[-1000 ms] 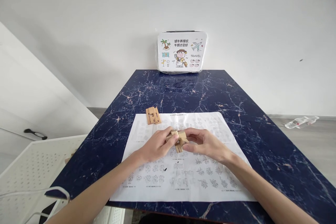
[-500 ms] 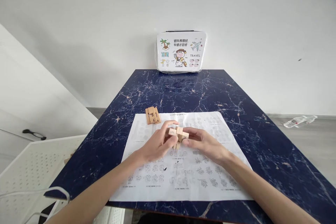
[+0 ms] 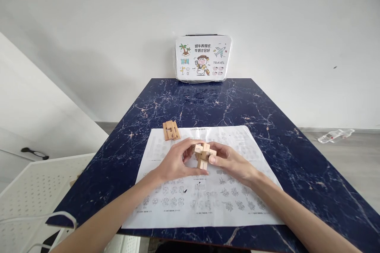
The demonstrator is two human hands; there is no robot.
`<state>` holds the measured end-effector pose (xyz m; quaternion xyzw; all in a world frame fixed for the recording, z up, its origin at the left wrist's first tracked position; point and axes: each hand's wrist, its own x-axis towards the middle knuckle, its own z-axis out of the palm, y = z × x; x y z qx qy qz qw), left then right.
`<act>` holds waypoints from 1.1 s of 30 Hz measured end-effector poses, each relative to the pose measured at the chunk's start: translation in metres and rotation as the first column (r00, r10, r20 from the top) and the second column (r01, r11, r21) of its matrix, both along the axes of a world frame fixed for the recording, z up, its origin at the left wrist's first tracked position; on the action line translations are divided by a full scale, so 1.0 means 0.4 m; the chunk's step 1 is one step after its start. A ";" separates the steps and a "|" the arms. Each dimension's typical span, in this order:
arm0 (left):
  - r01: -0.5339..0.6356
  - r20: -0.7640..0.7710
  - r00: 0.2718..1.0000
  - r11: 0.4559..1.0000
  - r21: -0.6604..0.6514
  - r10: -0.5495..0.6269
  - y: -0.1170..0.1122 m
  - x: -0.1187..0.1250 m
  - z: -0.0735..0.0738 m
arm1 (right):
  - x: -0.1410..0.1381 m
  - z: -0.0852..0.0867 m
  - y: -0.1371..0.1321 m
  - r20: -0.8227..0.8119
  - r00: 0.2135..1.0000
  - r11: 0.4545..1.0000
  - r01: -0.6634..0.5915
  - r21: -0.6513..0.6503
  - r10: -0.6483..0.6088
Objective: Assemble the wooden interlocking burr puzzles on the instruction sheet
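A wooden burr puzzle [image 3: 202, 157] of interlocking pale sticks, some with handwritten marks, is held between my two hands above the printed paper sheet [image 3: 166, 219]. My left hand [image 3: 175, 160] curls around its left side, index finger over the far end and thumb along the near end. From the right, my right hand [image 3: 234, 162] grips it with the thumb on the front face; the other fingers are partly hidden behind the wood. Several loose wooden pieces [image 3: 171, 130] with numbers written on them lie together at the sheet's upper left corner.
The dark blue marble-patterned table [image 3: 202, 106] carries the sheet. At its far edge by the wall stands a white cartoon-printed case [image 3: 204, 58] in clear plastic. A white perforated surface [image 3: 26, 189] with a white cable [image 3: 59, 214] is at the left. A clear plastic bottle [image 3: 335, 136] lies on the floor, right.
My left thumb has moved from the puzzle's front face down to its near end, so more of the wood shows. The right hand keeps its grip. The view has shifted slightly.
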<state>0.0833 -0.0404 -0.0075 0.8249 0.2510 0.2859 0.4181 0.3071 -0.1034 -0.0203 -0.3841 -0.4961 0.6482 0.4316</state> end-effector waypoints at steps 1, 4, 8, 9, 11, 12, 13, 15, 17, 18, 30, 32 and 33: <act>-0.014 0.014 1.000 1.000 0.006 0.014 0.001 0.000 0.000 | -0.003 -0.001 0.000 -0.005 1.000 1.000 0.016 0.015 -0.016; -0.052 0.034 0.998 0.998 -0.026 0.053 0.003 0.000 0.001 | -0.012 0.002 -0.004 -0.041 0.998 0.997 0.042 0.066 -0.039; -0.108 0.033 0.993 0.986 -0.130 0.113 0.000 -0.002 0.009 | -0.023 0.011 -0.011 0.043 0.995 0.981 0.084 0.178 -0.093; -0.115 0.034 0.992 0.982 -0.150 0.121 -0.002 -0.002 0.011 | -0.026 0.011 -0.013 0.079 0.989 0.971 0.108 0.211 -0.127; -0.116 0.042 0.991 0.979 -0.167 0.125 -0.005 -0.001 0.014 | -0.031 0.008 -0.016 0.160 0.969 0.953 0.144 0.265 -0.190; -0.114 0.045 0.991 0.980 -0.165 0.123 -0.005 0.000 0.014 | -0.034 0.007 -0.017 0.201 0.956 0.947 0.152 0.285 -0.214; -0.112 0.050 0.991 0.981 -0.157 0.121 -0.006 0.000 0.013 | -0.036 0.005 -0.019 0.244 0.941 0.941 0.155 0.301 -0.233; -0.108 0.059 0.992 0.986 -0.126 0.116 -0.005 0.001 0.009 | -0.038 0.004 -0.021 0.316 0.910 0.931 0.159 0.328 -0.267; -0.104 0.071 0.991 0.991 -0.087 0.110 -0.002 0.001 0.004 | -0.039 0.008 -0.022 0.352 0.890 0.922 0.161 0.352 -0.289; -0.101 0.073 0.992 0.992 -0.071 0.106 0.000 0.000 0.001 | -0.038 0.011 -0.022 0.356 0.889 0.921 0.156 0.356 -0.288; -0.133 0.009 0.991 0.991 -0.023 0.133 0.010 -0.007 -0.005 | -0.031 0.016 -0.007 0.112 0.975 0.976 0.175 0.128 -0.190; -0.171 0.029 0.985 0.982 0.086 0.169 0.020 -0.013 -0.005 | -0.029 0.014 -0.002 0.019 0.971 0.971 0.237 0.041 -0.238; -0.198 0.040 0.980 0.970 0.144 0.194 0.027 -0.017 -0.004 | -0.026 0.012 0.002 -0.023 0.960 0.960 0.279 0.003 -0.279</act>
